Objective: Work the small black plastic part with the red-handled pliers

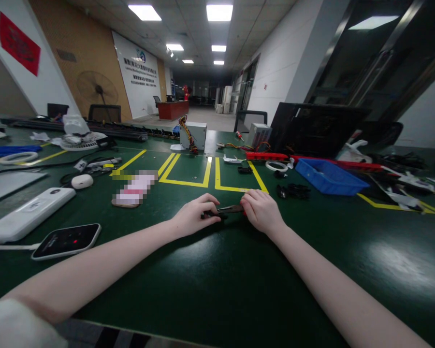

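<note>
My right hand (263, 211) is closed around the red handles of a pair of pliers (232, 209). The metal jaws point left towards my left hand (193, 216). Between the fingers of that hand is a small black piece (214, 215), whose exact kind I cannot make out. The tips of the pliers meet or nearly meet this piece just above the green table (217, 270). My fingers cover most of the handles and part of the black piece.
A pixelated phone (135, 189), a white power bank (31, 212) and a dark-screened device (67, 240) lie on the left. Beyond my right hand are black parts (295, 191) and a blue tray (328, 176). A metal power supply (195, 135) stands at the back.
</note>
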`<state>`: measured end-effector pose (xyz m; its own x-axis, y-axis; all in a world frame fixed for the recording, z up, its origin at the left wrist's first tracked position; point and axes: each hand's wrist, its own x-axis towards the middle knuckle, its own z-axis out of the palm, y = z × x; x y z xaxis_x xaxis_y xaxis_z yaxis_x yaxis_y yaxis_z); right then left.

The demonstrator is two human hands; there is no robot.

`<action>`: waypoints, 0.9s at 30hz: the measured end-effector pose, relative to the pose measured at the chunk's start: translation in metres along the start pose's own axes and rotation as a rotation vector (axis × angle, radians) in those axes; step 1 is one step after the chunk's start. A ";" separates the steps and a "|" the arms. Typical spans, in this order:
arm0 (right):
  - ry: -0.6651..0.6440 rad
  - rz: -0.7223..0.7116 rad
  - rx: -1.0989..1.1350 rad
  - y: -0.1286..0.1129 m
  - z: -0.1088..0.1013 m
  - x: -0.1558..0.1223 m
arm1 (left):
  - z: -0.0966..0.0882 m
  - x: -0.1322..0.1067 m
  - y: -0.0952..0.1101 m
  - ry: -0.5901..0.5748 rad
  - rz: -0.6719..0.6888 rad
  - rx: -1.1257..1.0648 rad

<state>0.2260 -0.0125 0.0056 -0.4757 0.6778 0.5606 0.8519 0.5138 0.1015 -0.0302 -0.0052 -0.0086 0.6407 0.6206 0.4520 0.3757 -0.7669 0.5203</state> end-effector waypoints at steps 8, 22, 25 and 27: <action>-0.019 -0.020 0.026 -0.001 -0.001 0.000 | -0.001 -0.001 0.002 -0.013 0.011 -0.027; -0.167 0.012 0.011 -0.015 -0.006 0.002 | -0.001 0.000 0.005 -0.073 -0.026 0.059; -0.205 0.020 0.011 -0.015 -0.006 0.003 | -0.001 0.001 0.003 -0.091 -0.034 0.050; -0.234 0.018 0.014 -0.014 -0.007 0.003 | -0.002 0.002 0.003 -0.106 -0.032 0.045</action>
<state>0.2137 -0.0210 0.0114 -0.4996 0.7895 0.3565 0.8583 0.5067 0.0807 -0.0292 -0.0058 -0.0054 0.6944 0.6259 0.3551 0.4251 -0.7550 0.4993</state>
